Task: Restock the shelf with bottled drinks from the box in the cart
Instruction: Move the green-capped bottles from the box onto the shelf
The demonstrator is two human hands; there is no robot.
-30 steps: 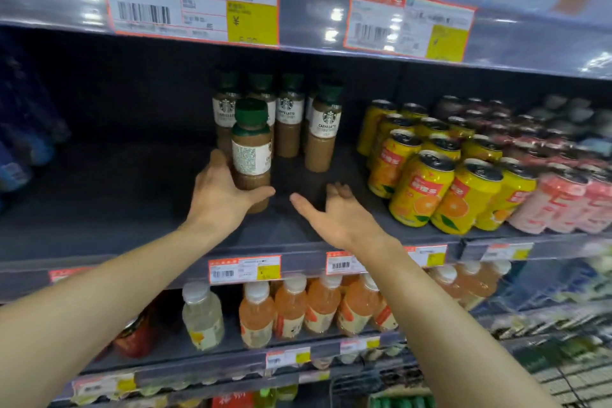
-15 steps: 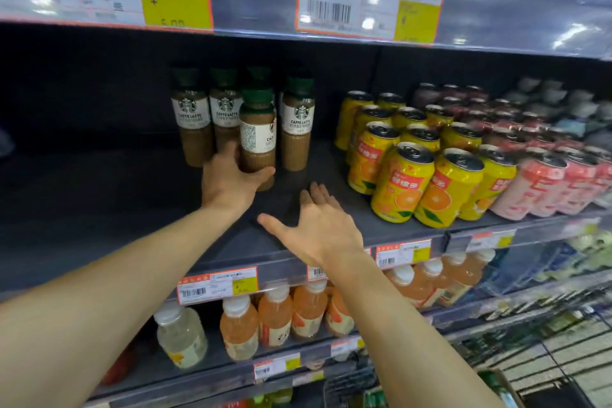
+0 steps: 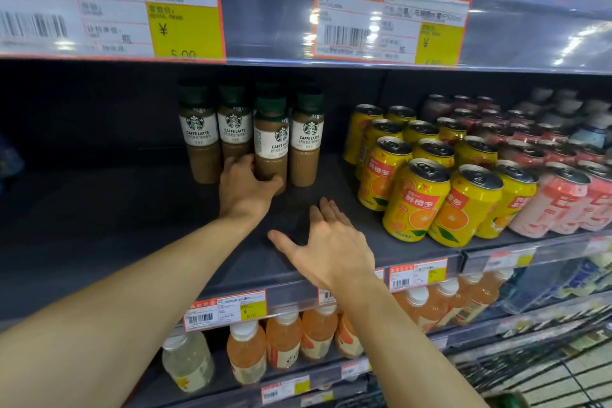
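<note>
Latte bottle [image 3: 271, 146] on shelf [image 3: 132, 209], left hand [image 3: 246, 189] gripping.

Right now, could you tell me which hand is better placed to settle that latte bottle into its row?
Left. The left hand already grips the latte bottle at its base, beside the row; the right hand hovers open over bare shelf.

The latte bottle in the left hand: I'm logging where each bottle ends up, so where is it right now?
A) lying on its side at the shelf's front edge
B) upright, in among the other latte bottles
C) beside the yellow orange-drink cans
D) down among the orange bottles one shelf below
B: the left hand grips the latte bottle low on its body, upright, between the other latte bottles.
</note>
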